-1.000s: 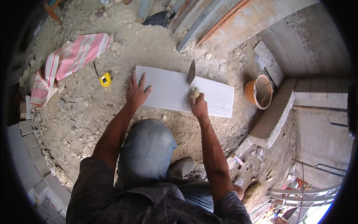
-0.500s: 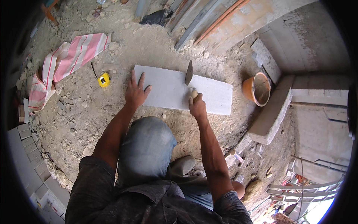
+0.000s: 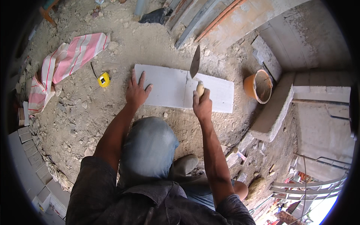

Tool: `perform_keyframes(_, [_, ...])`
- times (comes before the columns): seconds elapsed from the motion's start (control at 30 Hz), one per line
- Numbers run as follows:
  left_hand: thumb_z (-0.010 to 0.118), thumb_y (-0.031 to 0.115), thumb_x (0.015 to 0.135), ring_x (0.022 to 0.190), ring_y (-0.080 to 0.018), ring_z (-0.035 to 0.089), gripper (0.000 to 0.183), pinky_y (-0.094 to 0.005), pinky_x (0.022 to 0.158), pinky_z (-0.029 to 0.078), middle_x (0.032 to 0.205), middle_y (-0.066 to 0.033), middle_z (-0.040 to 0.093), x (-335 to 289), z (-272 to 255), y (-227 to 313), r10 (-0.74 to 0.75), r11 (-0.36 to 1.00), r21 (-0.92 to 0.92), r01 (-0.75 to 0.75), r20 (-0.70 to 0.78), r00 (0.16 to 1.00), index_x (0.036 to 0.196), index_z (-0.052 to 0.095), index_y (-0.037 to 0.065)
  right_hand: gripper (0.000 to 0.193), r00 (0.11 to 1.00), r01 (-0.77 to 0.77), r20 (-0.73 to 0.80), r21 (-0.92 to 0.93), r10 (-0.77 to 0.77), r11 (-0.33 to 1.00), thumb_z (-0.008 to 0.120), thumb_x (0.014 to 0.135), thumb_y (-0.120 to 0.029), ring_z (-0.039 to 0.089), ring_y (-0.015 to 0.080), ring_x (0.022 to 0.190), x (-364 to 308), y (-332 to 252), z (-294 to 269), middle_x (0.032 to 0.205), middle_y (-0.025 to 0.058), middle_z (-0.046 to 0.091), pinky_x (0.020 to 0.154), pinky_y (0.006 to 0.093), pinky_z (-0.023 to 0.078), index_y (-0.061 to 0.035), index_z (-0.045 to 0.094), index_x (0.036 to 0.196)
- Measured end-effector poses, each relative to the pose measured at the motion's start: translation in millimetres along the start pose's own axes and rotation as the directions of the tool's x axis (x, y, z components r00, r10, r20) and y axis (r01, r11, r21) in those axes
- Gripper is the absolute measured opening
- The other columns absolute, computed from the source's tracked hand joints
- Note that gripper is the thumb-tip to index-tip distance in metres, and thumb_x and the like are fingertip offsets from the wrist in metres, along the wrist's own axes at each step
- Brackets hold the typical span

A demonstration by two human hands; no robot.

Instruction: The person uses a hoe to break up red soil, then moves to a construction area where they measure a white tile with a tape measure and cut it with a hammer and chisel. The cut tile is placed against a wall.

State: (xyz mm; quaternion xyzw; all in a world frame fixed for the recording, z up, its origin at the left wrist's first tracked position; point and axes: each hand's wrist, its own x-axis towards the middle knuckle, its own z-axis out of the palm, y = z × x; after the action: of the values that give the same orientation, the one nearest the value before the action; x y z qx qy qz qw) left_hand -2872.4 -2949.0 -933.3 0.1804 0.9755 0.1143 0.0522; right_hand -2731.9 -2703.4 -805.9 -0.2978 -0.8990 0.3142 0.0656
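Note:
A long pale lightweight concrete block (image 3: pixel 163 86) lies flat on the dirt in front of me, with a thin dark line running across it right of its middle. My left hand (image 3: pixel 137 92) rests on the block's left end, fingers spread. Wrapped round the wooden handle of a trowel (image 3: pixel 195 62), my right hand (image 3: pixel 203 105) is over the block's near edge, right of the line. The trowel's blade points away from me and is turned nearly edge-on, above the far edge. Whether the trowel touches the block I cannot tell.
A yellow tape measure (image 3: pixel 104 79) and a pink-striped sack (image 3: pixel 80 54) lie on the left. To the right stands an orange bucket (image 3: pixel 258 87) with grey contents, beside a thick concrete slab (image 3: pixel 272 112). Metal and wooden lengths (image 3: pixel 198 22) lean at the back.
My right hand has lifted the trowel and shifted slightly right, and the blade has moved away from me, uncovering the line on the block. My left hand has stayed in place.

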Motion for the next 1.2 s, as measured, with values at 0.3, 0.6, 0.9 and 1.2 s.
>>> perform_keyframes(0.3, [0.053, 0.061, 0.094, 0.137, -0.0475, 0.036, 0.081, -0.0517, 0.108, 0.044, 0.162, -0.0234, 0.012, 9.5, 12.7, 20.0, 0.058, 0.998, -0.029, -0.059, -0.042, 0.997, 0.159, 0.023, 0.024, 0.038, 0.995, -0.005, 0.098, -0.173, 0.022, 0.985, 0.062, 0.098, -0.026, 0.066, 0.0474, 0.067, -29.6, 78.1, 6.0, 0.073, 0.0275, 0.064, 0.058, 0.0484, 0.053, -0.002, 0.042, 0.119])
perform_keyframes(0.6, [0.055, 0.059, 0.094, 0.136, -0.0476, 0.036, 0.081, -0.0517, 0.109, 0.043, 0.162, -0.0241, 0.013, 22.8, -6.5, 19.8, 0.077, 0.996, -0.034, -0.081, -0.093, 0.993, 0.159, 0.023, 0.023, 0.042, 0.988, 0.043, -0.144, -0.058, -0.051, 0.997, 0.06, 0.1, -0.026, 0.066, 0.0258, 0.066, -39.4, 59.8, 11.1, 0.078, 0.0184, 0.064, 0.058, 0.0376, 0.052, -0.0001, 0.041, 0.127])
perform_keyframes(0.9, [0.055, 0.06, 0.094, 0.137, -0.0472, 0.035, 0.081, -0.0521, 0.109, 0.043, 0.161, -0.024, 0.013, 38.1, -20.2, 7.8, 0.063, 0.996, -0.047, -0.07, -0.133, 0.989, 0.159, 0.025, 0.022, 0.05, 0.841, 0.28, -0.506, 0.102, -0.193, 0.954, 0.062, 0.099, -0.023, 0.068, 0.0387, 0.065, -42.5, 4.8, -5.1, 0.084, 0.022, 0.067, 0.06, 0.043, 0.054, -0.0003, 0.037, 0.136])
perform_keyframes(1.2, [0.054, 0.061, 0.094, 0.137, -0.0467, 0.035, 0.081, -0.0515, 0.109, 0.043, 0.161, -0.0243, 0.013, 40.5, -26.2, 9.8, 0.058, 0.996, -0.054, -0.066, -0.138, 0.989, 0.159, 0.024, 0.023, 0.048, 0.908, 0.229, -0.402, 0.241, -0.118, 0.943, 0.063, 0.098, -0.024, 0.067, 0.0322, 0.07, -45.0, -25.9, -33.4, 0.086, 0.0218, 0.066, 0.062, 0.0395, 0.053, 0.0015, 0.041, 0.133])
